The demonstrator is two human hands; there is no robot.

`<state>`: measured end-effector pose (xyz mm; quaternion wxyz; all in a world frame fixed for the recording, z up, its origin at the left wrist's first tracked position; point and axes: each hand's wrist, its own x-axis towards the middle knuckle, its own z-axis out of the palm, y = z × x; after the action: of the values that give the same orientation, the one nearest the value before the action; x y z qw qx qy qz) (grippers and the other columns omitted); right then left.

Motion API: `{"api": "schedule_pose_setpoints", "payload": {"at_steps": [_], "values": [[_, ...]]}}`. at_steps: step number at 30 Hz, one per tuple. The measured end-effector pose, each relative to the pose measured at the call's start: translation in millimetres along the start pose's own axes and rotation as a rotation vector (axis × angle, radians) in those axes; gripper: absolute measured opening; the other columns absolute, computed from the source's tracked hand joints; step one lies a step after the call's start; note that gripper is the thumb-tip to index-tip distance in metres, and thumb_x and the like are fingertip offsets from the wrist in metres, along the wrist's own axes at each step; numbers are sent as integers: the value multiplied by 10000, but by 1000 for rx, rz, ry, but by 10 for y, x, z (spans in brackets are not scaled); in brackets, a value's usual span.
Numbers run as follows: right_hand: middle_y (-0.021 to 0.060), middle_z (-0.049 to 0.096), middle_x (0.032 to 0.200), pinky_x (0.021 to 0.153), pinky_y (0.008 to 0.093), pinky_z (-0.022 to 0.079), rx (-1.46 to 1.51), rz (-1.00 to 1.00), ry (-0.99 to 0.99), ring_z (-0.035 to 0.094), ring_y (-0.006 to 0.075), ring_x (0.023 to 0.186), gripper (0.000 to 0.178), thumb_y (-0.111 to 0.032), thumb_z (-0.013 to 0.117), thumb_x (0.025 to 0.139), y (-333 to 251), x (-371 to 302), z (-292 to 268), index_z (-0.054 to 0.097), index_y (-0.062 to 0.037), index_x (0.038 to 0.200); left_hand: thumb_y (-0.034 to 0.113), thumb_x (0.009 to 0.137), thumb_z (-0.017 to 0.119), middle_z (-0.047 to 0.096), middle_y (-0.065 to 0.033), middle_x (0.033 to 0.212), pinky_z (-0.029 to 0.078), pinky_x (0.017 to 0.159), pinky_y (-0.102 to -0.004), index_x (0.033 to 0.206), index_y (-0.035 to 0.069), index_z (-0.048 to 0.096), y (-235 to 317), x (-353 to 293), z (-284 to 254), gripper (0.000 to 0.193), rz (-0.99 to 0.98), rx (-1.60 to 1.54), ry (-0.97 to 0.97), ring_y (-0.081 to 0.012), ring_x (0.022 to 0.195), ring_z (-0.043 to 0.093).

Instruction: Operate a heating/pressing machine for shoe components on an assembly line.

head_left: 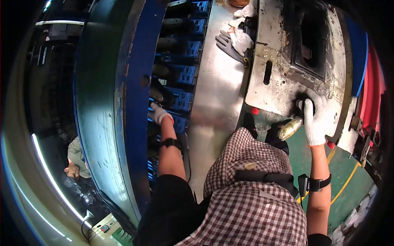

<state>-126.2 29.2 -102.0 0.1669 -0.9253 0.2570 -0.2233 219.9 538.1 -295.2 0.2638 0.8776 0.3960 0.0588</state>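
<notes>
My left hand [161, 115], in a white knit glove, reaches in among the blue slotted holders [180, 99] of a machine. Its fingers are bent at the lower end of a dark rounded piece [162, 93], and what they grip is partly hidden. On the right, my right hand [317, 119], gloved in white too, is at the near edge of a worn metal table [262, 92]. Its fingers curl by a dark part that I cannot make out. Beside that hand is a yellowish, shiny elongated object [290, 129]; whether the hand holds it cannot be told.
Grey-and-white work gloves [236, 43] lie on a long steel ledge [217, 90] between machine and table. A blue beam [141, 82] borders the holders. A black-framed opening [308, 49] is in the table. Another person [76, 164] is beyond the machine at left.
</notes>
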Motion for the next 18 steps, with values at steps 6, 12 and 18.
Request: {"api": "schedule_pose_setpoints", "payload": {"at_steps": [6,12,18], "values": [[132,691,1089,947,431,464,-79,12,-99,611,331,1013,259,-151,622,982,29,-17,-38,710,-79,1215,534,961,571,637,-130,1420,508,982,-515,1475,162,531,-884,393,-513,636,-394,-281,-224,-321,1280,611],[135,683,1057,935,431,461,-89,23,-75,608,330,995,264,-175,604,988,37,-27,11,714,-77,1207,420,932,604,653,-49,1417,423,1073,-566,1345,227,655,-915,683,-587,458,-630,-728,-793,-259,1378,543],[122,684,987,880,442,459,16,34,-68,615,323,938,230,-206,640,955,4,0,-37,722,-95,1139,289,903,641,668,-168,1354,473,1097,-599,1322,25,655,-1253,-92,-1270,496,-630,-1383,-604,-378,1281,608]]}}
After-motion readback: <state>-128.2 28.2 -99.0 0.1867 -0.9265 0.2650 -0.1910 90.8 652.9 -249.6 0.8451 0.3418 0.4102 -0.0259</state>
